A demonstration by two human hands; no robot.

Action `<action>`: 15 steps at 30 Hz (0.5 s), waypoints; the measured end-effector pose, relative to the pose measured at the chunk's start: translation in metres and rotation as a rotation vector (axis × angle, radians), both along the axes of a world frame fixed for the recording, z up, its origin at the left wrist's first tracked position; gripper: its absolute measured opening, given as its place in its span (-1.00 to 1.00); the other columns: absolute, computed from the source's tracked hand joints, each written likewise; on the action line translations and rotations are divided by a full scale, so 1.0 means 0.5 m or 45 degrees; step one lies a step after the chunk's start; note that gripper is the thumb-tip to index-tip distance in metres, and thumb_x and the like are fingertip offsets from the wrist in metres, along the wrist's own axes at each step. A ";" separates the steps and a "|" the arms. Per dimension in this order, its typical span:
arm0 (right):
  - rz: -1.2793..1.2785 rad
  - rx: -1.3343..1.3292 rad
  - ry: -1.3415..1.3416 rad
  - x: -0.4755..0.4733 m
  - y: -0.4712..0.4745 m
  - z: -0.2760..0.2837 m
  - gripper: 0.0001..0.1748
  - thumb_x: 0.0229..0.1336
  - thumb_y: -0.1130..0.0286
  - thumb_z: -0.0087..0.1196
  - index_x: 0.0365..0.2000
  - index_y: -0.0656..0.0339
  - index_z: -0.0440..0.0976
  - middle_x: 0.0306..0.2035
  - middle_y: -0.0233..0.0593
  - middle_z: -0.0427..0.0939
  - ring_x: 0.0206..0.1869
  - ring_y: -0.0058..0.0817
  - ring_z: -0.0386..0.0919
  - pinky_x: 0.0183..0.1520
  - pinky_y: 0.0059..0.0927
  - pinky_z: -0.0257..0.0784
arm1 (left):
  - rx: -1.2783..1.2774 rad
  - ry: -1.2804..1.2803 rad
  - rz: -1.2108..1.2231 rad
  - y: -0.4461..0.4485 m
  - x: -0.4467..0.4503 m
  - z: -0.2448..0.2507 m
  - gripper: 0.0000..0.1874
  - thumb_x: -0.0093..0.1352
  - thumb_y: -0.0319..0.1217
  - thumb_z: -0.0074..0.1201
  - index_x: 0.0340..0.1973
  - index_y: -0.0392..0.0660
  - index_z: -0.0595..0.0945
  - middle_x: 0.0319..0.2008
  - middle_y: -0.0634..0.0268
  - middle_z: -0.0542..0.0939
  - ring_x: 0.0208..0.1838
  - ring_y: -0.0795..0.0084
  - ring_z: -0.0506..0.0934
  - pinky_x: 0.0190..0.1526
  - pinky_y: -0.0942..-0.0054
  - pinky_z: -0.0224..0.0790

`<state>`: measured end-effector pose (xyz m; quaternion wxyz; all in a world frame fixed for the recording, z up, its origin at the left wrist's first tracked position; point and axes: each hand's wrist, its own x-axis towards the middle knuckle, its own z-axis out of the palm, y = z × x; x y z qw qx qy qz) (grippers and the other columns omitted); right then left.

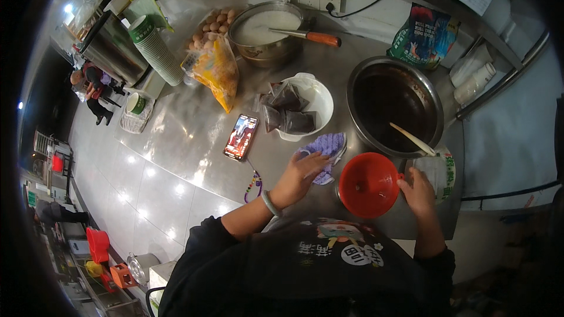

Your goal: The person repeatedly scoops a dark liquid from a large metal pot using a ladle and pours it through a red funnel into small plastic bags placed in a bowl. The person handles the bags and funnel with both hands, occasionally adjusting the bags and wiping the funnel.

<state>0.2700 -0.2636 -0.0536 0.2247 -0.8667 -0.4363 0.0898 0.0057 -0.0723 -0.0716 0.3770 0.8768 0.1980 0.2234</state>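
Observation:
My left hand (299,178) rests on a purple cloth (337,143) on the steel counter. With my right hand (418,191) I touch the small tab on the rim of a red plastic funnel (369,185). Beyond the funnel stands a large steel bowl (352,97) with dark contents and a pale wooden stick (412,138) lying across its near rim. A white bowl (325,101) holds several sealed bags of dark filling (286,101). Whether my left fingers grip the cloth is hard to tell.
A lit phone (240,137) with a beaded strap (257,185) lies left of the cloth. Farther back are a pot of whitish liquid (260,53) with a wooden-handled utensil (324,38), a yellow bag (218,70), eggs (216,22) and stacked paper cups (156,50). A person (94,81) sits far left.

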 end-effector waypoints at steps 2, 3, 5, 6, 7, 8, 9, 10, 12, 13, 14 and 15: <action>-0.056 -0.140 0.558 0.022 -0.016 -0.037 -0.69 0.10 0.23 0.11 -0.30 0.30 0.44 -0.39 -0.12 0.54 -0.32 -0.21 0.53 -0.20 -0.32 0.42 | -0.070 0.026 0.073 0.012 0.007 -0.022 -0.72 0.35 -0.44 -0.04 -0.03 -0.07 0.55 0.02 0.16 0.53 0.14 0.18 0.44 0.27 -0.03 -0.03; -0.060 -0.175 0.534 0.028 -0.021 -0.055 -0.70 0.10 0.24 0.11 -0.33 0.31 0.44 -0.42 -0.13 0.54 -0.35 -0.25 0.53 -0.23 -0.33 0.42 | -0.085 0.028 0.111 0.018 0.011 -0.031 -0.74 0.34 -0.42 -0.01 -0.06 -0.07 0.57 -0.01 0.16 0.56 0.09 0.19 0.48 0.25 -0.04 -0.02; -0.101 -0.274 0.485 0.030 -0.027 -0.085 -0.72 0.11 0.27 0.09 -0.39 0.33 0.42 -0.47 -0.17 0.53 -0.41 -0.33 0.53 -0.30 -0.35 0.42 | -0.177 0.067 0.160 0.028 0.016 -0.044 -0.77 0.34 -0.37 0.01 -0.11 -0.08 0.59 -0.07 0.18 0.59 0.05 0.19 0.50 0.25 -0.04 0.00; -0.093 -0.124 0.647 0.029 -0.031 -0.094 -0.73 0.11 0.28 0.08 -0.42 0.33 0.42 -0.48 -0.19 0.53 -0.45 -0.38 0.51 -0.35 -0.38 0.41 | -0.223 0.086 0.184 0.032 0.018 -0.048 -0.78 0.34 -0.34 0.02 -0.13 -0.08 0.60 -0.10 0.19 0.60 0.03 0.19 0.52 0.25 -0.04 0.01; -0.125 0.000 0.806 0.027 -0.035 -0.098 -0.74 0.12 0.29 0.07 -0.45 0.32 0.41 -0.50 -0.22 0.52 -0.49 -0.44 0.49 -0.39 -0.41 0.40 | -0.196 0.034 0.178 0.036 0.018 -0.050 -0.77 0.32 -0.35 0.06 -0.13 -0.10 0.60 -0.13 0.19 0.61 0.01 0.18 0.52 0.23 0.00 0.05; -0.172 0.107 0.990 0.026 -0.038 -0.097 -0.75 0.13 0.29 0.05 -0.48 0.31 0.41 -0.52 -0.25 0.51 -0.53 -0.49 0.48 -0.44 -0.43 0.39 | -0.169 -0.017 0.172 0.039 0.017 -0.052 -0.76 0.30 -0.35 0.09 -0.14 -0.11 0.60 -0.17 0.20 0.62 -0.01 0.17 0.53 0.21 0.03 0.10; -0.153 0.106 0.996 0.025 -0.042 -0.091 -0.77 0.13 0.31 0.04 -0.48 0.29 0.41 -0.53 -0.28 0.50 -0.56 -0.52 0.45 -0.47 -0.47 0.36 | -0.070 -0.085 0.166 0.042 0.017 -0.053 -0.75 0.27 -0.36 0.13 -0.15 -0.13 0.60 -0.20 0.20 0.63 -0.02 0.16 0.53 0.19 0.07 0.14; -0.150 0.087 1.028 0.026 -0.046 -0.079 -0.79 0.13 0.33 0.02 -0.49 0.27 0.41 -0.54 -0.31 0.48 -0.60 -0.55 0.42 -0.50 -0.50 0.34 | -0.185 -0.113 0.174 0.043 0.016 -0.054 -0.74 0.24 -0.39 0.16 -0.16 -0.15 0.59 -0.23 0.20 0.63 -0.05 0.15 0.54 0.15 0.10 0.18; -0.145 0.137 1.138 0.028 -0.051 -0.048 -0.82 0.13 0.34 0.01 -0.50 0.24 0.40 -0.54 -0.35 0.47 -0.61 -0.59 0.39 -0.51 -0.54 0.32 | -0.271 -0.199 0.191 0.045 0.017 -0.058 -0.71 0.17 -0.44 0.23 -0.19 -0.19 0.59 -0.29 0.20 0.64 -0.10 0.13 0.54 0.07 0.18 0.25; -0.143 0.205 1.213 0.028 -0.052 -0.030 -0.82 0.14 0.34 0.00 -0.50 0.22 0.40 -0.53 -0.36 0.46 -0.59 -0.59 0.40 -0.49 -0.54 0.32 | -0.342 -0.218 0.192 0.044 0.018 -0.060 -0.70 0.14 -0.47 0.26 -0.21 -0.19 0.58 -0.31 0.20 0.63 -0.12 0.13 0.53 0.05 0.21 0.27; -0.139 0.275 1.287 0.028 -0.049 -0.012 -0.82 0.14 0.33 0.00 -0.50 0.21 0.40 -0.53 -0.38 0.46 -0.56 -0.60 0.40 -0.47 -0.55 0.32 | -0.412 -0.238 0.193 0.044 0.021 -0.063 -0.69 0.11 -0.49 0.28 -0.23 -0.20 0.58 -0.33 0.20 0.62 -0.14 0.14 0.53 0.02 0.24 0.28; -0.128 0.435 1.394 0.026 -0.044 0.004 -0.81 0.14 0.32 -0.02 -0.50 0.21 0.39 -0.51 -0.38 0.45 -0.52 -0.60 0.40 -0.44 -0.55 0.32 | -0.485 -0.258 0.192 0.044 0.024 -0.066 -0.68 0.08 -0.52 0.30 -0.25 -0.21 0.57 -0.35 0.20 0.62 -0.16 0.14 0.52 0.00 0.27 0.29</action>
